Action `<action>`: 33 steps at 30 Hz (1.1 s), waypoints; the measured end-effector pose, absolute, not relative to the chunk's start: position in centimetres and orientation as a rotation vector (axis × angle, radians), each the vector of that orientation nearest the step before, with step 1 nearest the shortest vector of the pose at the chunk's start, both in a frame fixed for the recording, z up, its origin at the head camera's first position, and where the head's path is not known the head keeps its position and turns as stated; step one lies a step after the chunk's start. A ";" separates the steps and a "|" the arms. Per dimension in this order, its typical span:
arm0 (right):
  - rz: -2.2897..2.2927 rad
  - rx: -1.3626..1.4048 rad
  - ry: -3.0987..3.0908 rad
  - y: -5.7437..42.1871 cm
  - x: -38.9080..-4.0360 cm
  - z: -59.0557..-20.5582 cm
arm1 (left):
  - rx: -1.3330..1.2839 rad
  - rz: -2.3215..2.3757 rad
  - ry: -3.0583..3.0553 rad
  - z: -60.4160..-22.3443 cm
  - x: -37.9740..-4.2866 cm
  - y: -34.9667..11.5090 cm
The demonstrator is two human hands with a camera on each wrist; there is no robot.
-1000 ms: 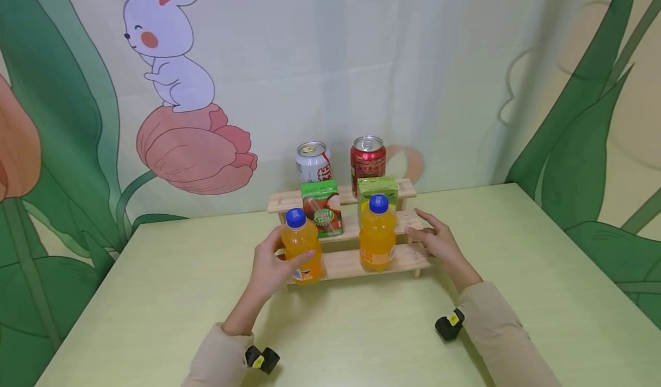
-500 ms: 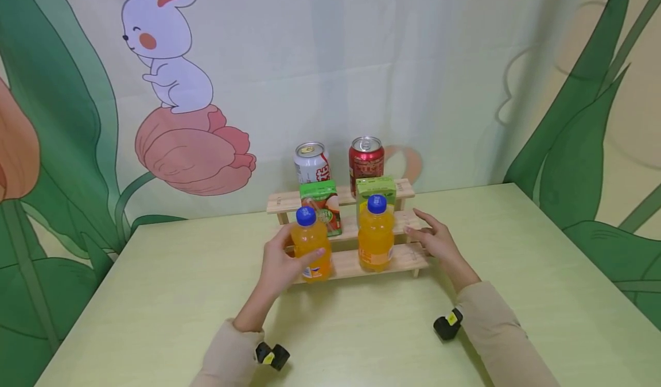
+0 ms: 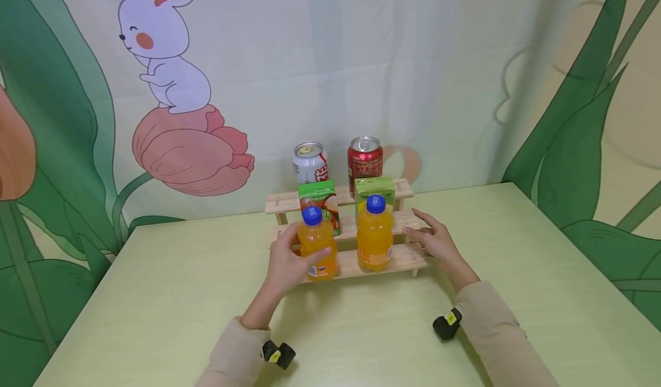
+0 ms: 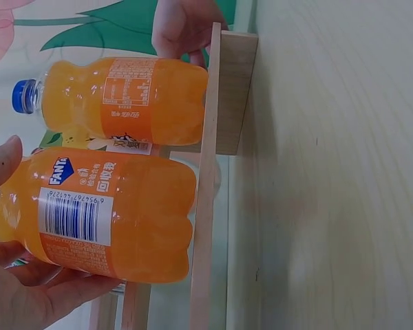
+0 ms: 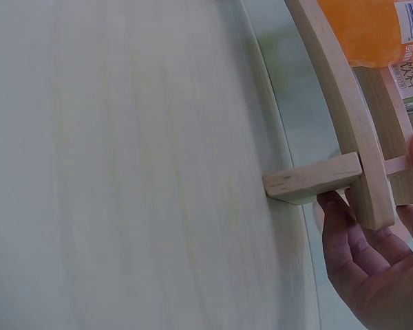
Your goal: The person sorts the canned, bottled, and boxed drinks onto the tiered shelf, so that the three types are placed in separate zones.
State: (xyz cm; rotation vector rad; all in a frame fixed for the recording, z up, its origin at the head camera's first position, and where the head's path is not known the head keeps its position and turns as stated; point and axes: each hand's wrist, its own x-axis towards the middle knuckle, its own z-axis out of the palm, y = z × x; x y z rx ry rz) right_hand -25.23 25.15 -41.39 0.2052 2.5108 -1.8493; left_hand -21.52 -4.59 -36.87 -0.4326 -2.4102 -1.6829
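My left hand (image 3: 290,260) grips an orange Fanta bottle (image 3: 316,240) with a blue cap, thumb across its front and fingers behind. That bottle stands upright at the left of the lowest step of a wooden tiered rack (image 3: 348,267); in the left wrist view its base is at the step's edge, and whether it bears on the wood I cannot tell. A second Fanta bottle (image 3: 375,235) stands on the same step, to the right. My right hand (image 3: 436,239) holds the rack's right end, its fingers (image 5: 337,237) curled about the wood in the right wrist view.
Behind the bottles, a green-topped red juice box (image 3: 317,190) and a light green juice box (image 3: 374,187) stand on the middle step. The top step bears a white can (image 3: 310,163) and a red can (image 3: 365,160). A printed curtain (image 3: 439,88) hangs behind the table (image 3: 181,306).
My left hand has moved right with its Fanta bottle, along the lowest step toward the other bottle. My right hand stays at the rack's end.
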 end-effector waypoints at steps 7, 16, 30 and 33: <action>-1.833 0.210 2.503 25.1 -25.1 -41.3 | -0.418 -1.698 -2.389 -37.1 -21.8 -4.3; -1.838 0.200 2.500 25.1 -25.3 -41.4 | -0.369 -1.680 -2.396 -37.1 -22.0 -3.8; -1.853 0.169 2.488 25.3 -25.6 -42.0 | -0.421 -1.592 -2.388 -37.1 -21.1 -5.4; -1.813 0.168 2.511 25.7 -25.7 -41.9 | -0.416 -1.622 -2.388 -36.8 -20.4 -6.4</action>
